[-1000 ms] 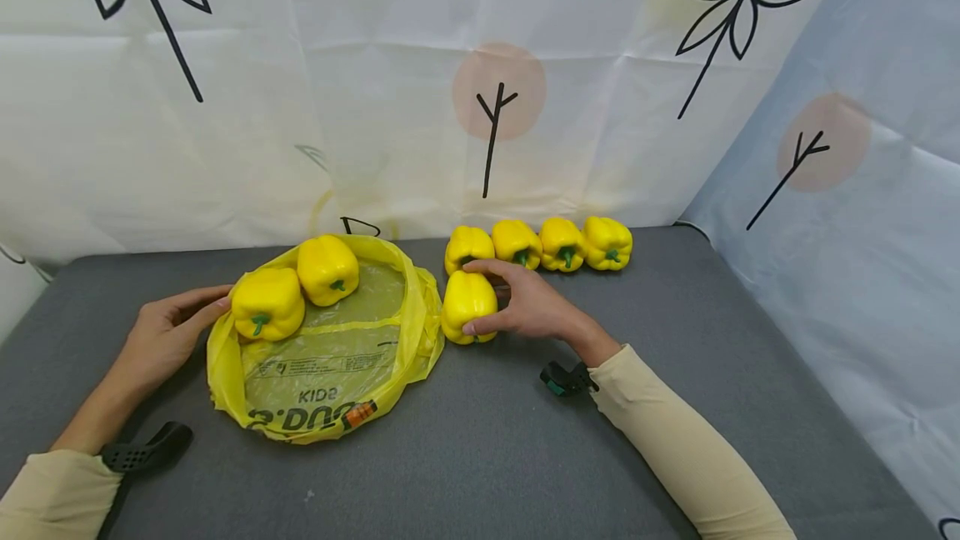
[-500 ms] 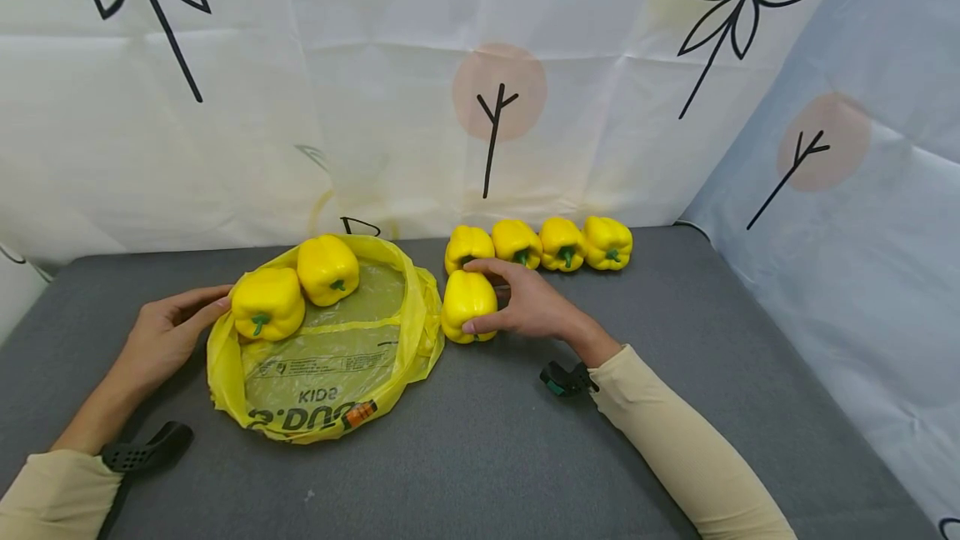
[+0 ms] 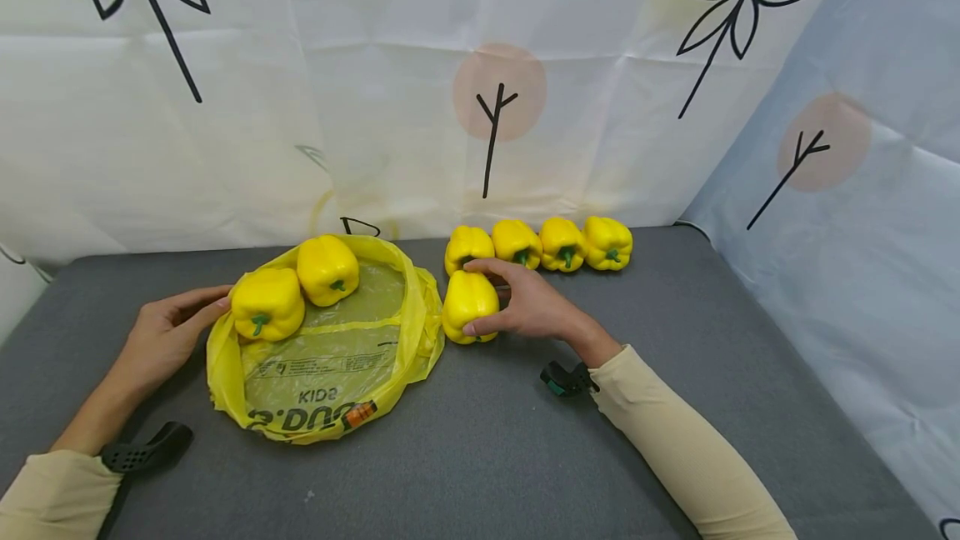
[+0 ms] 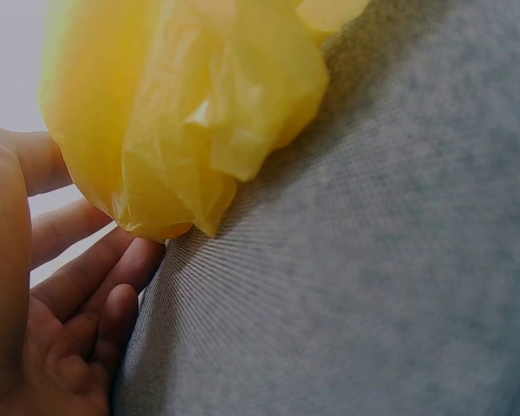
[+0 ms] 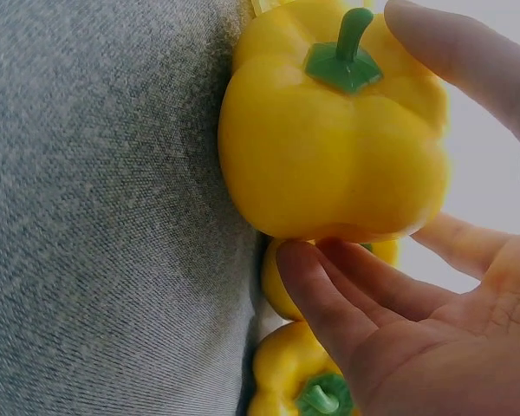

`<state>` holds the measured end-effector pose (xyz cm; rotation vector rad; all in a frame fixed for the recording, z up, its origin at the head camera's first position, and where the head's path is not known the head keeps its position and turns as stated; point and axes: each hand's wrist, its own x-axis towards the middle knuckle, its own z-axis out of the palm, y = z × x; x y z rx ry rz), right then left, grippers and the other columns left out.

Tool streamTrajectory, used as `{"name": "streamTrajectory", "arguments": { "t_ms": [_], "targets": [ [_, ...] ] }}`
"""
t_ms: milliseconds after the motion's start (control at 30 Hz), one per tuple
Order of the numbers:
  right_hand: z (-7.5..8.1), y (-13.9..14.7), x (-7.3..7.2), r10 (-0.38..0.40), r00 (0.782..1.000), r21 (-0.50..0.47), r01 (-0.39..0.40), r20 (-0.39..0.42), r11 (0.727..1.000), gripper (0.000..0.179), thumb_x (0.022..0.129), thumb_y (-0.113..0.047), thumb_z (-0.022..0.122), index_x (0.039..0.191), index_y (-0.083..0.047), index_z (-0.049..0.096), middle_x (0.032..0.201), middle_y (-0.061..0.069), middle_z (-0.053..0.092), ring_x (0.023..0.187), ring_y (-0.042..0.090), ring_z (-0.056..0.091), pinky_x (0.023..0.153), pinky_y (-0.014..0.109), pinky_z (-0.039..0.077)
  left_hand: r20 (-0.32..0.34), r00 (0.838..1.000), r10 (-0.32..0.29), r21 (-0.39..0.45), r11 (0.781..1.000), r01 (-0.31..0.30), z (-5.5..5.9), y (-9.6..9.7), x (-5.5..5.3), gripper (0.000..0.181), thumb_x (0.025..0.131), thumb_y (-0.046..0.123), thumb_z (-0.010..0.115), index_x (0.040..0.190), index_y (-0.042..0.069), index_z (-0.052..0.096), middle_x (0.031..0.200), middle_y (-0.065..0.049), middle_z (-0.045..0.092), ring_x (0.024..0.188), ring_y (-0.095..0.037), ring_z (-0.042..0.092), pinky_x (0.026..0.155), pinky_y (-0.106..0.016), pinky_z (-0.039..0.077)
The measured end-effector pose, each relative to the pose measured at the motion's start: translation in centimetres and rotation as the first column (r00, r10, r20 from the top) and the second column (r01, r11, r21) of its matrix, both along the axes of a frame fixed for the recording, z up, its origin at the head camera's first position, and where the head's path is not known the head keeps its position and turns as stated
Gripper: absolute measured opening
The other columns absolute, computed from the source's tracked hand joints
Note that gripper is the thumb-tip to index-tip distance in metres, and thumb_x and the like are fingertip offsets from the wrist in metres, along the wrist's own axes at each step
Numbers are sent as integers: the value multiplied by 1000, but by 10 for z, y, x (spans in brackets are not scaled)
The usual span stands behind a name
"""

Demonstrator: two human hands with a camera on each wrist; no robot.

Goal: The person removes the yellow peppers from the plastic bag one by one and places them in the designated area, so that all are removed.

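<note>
My right hand (image 3: 528,305) holds a yellow bell pepper (image 3: 468,307) between thumb and fingers, just right of the bag and close to the table. Up close in the right wrist view, that bell pepper (image 5: 329,147) shows its green stem. A yellow plastic bag (image 3: 420,340) lies with its mouth spread wide. Two bell peppers, one at the left (image 3: 267,304) and one at the back (image 3: 327,271), sit inside it. My left hand (image 3: 167,336) touches the bag's left side. The left wrist view shows its loosely extended fingers (image 4: 78,269) against the bag (image 4: 173,113); some fingertips are hidden.
Several bell peppers (image 3: 562,244) stand in a row at the back of the grey table (image 3: 465,457), just behind my right hand. A white printed cloth (image 3: 390,123) hangs behind the table, and another cloth (image 3: 847,273) hangs along the right side.
</note>
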<state>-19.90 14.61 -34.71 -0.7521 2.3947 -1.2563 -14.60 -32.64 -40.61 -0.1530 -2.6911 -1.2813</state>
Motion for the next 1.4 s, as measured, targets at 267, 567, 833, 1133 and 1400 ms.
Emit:
{"name": "streamTrajectory", "arguments": {
  "t_ms": [267,567,833,1133,1400],
  "targets": [
    [1,0,0,4,1000,3,-4,5,1000,82,84,-18,86,152,-6,43,148,12,46,131,32,51,102,42,49,1,1000,4,1,1000,-4,0,0,1,51,107,34,55,142,-2,56,114,35,51,104,20,42,77,-3,37],
    [0,-3,0,7,1000,20,-7,-7,1000,82,84,-19,87,152,-6,43,148,11,46,132,29,50,104,42,48,-2,1000,14,-18,1000,-14,0,0,0,51,106,35,55,142,-2,57,115,33,51,104,21,42,76,-3,36],
    [-1,-4,1,-4,1000,19,4,-12,1000,82,83,-20,87,152,-7,43,148,11,46,132,28,50,103,42,48,3,1000,17,-17,1000,-17,0,-1,0,52,106,35,55,142,-2,57,114,34,51,103,21,41,76,-3,36],
    [-2,-3,0,-8,1000,9,8,-9,1000,82,84,-21,86,153,-8,43,149,11,46,131,29,51,102,42,49,8,1000,16,-15,1000,-16,-1,-1,-1,52,106,35,55,143,-1,56,115,33,52,104,21,42,76,-3,36],
    [-1,-3,1,-8,1000,14,8,-12,1000,82,84,-21,86,153,-9,43,148,11,46,131,29,52,102,42,48,4,1000,9,-7,1000,-9,0,-1,0,51,106,34,55,142,-2,57,114,35,52,104,21,42,77,-3,36]
  ]
}}
